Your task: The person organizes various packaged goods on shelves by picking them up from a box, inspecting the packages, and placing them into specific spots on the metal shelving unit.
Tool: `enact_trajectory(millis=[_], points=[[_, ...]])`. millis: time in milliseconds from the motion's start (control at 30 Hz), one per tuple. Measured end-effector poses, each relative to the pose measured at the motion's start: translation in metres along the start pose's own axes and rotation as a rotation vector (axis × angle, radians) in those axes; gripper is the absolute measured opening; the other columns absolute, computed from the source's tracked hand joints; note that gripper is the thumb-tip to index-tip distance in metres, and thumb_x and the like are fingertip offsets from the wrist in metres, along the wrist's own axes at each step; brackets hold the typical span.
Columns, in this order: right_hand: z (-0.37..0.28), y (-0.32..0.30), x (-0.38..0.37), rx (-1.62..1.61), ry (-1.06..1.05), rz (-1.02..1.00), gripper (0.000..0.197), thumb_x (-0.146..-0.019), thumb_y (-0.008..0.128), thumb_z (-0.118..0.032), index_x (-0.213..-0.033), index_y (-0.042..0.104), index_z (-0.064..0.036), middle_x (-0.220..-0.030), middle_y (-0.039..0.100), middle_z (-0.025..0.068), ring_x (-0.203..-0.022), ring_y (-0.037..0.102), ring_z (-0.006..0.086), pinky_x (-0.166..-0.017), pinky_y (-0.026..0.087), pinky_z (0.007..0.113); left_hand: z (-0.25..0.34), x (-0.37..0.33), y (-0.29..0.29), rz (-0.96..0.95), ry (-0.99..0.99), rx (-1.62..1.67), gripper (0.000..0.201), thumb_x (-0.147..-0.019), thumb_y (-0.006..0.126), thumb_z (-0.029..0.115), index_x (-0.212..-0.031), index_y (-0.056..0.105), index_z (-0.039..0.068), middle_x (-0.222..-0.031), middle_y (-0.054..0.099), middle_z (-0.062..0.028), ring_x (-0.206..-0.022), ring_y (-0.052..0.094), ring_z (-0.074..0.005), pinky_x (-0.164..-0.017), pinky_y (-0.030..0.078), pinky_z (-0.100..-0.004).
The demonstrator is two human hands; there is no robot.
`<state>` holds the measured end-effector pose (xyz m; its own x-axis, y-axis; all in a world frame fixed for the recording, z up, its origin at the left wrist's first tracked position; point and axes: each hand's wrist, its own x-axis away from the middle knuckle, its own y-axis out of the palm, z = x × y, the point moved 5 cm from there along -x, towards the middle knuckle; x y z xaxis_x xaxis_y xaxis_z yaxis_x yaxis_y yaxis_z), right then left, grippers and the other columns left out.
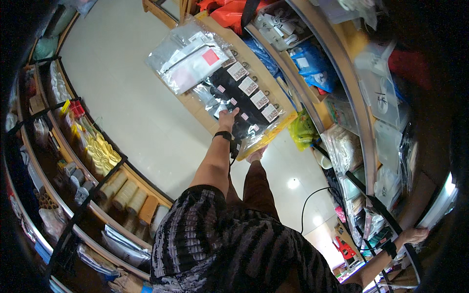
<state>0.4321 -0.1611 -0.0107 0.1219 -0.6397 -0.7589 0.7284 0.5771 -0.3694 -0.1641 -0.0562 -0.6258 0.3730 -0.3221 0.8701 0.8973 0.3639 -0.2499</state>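
Observation:
Below me, my left hand (228,119) rests on a row of black flat goods (242,105) in clear plastic, its fingers closed at a plastic edge. White labels, small pink stickers and dark hooks show along the row. Beside it, to the far left, lies a clear bag of white and grey packets (188,66). A large brown cardboard piece (195,105) is under both, with yellow tape at its near right edge. Off to the lower right, my right hand (414,236) reaches to the shelf side near a shiny white wrapped thing (442,202); its fingers are too unclear to read.
Curved by the lens, shelves stand on both sides. Thread cones (126,195) and yellow bundles (102,151) fill the left shelf (90,171). Blue bags (312,63) and clear bins (381,93) fill the right. A green bag (304,128) and a black cable (305,205) are near the floor.

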Motion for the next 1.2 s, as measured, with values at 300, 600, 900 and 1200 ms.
enact_trajectory(millis=[300,600,900,1200], points=[[-0.025,-0.005,-0.01,-0.124,0.216,-0.08,0.054,-0.091,0.019,-0.042,-0.088,0.05,0.0016,-0.085,0.054,0.0172,-0.075,0.052,0.0334,-0.067,0.042,0.042,-0.039,-0.042,-0.026,-0.141,0.183,0.242,0.012,-0.074,0.054,0.003,-0.078,0.044,0.006,-0.064,0.048,-0.0023,-0.054,0.045,-0.0121,-0.048,0.039,-0.0254],[-0.023,0.002,-0.007,-0.194,0.259,-0.095,0.055,-0.091,0.02,-0.043,-0.094,0.05,0.0028,-0.088,0.054,0.0185,-0.082,0.052,0.034,-0.072,0.041,0.042,-0.046,-0.048,-0.07,0.136,0.166,-0.087,0.041,-0.067,0.067,0.01,-0.098,0.043,0.0,-0.086,0.053,-0.0117,-0.071,0.054,-0.0203,-0.064,0.044,-0.0311],[-0.012,0.001,-0.002,-0.174,0.311,-0.107,0.058,-0.09,0.019,-0.048,-0.096,0.052,-0.0004,-0.089,0.054,0.0179,-0.082,0.051,0.0321,-0.07,0.039,0.043,0.058,-0.055,-0.141,0.394,0.36,0.166,0.1,-0.062,0.074,0.036,-0.128,0.014,-0.009,-0.126,0.033,-0.0256,-0.115,0.036,-0.0319,-0.097,0.029,-0.0341],[0.017,0.02,0.008,0.092,-0.042,-0.096,0.039,-0.093,0.027,-0.029,-0.109,0.046,0.0,-0.1,0.054,0.0135,-0.089,0.053,0.0311,-0.079,0.042,0.04,0.143,-0.096,-0.179,0.212,0.268,0.266,0.086,-0.062,0.074,0.023,-0.126,0.024,-0.006,-0.118,0.043,-0.0221,-0.106,0.046,-0.0291,-0.088,0.038,-0.0344]])
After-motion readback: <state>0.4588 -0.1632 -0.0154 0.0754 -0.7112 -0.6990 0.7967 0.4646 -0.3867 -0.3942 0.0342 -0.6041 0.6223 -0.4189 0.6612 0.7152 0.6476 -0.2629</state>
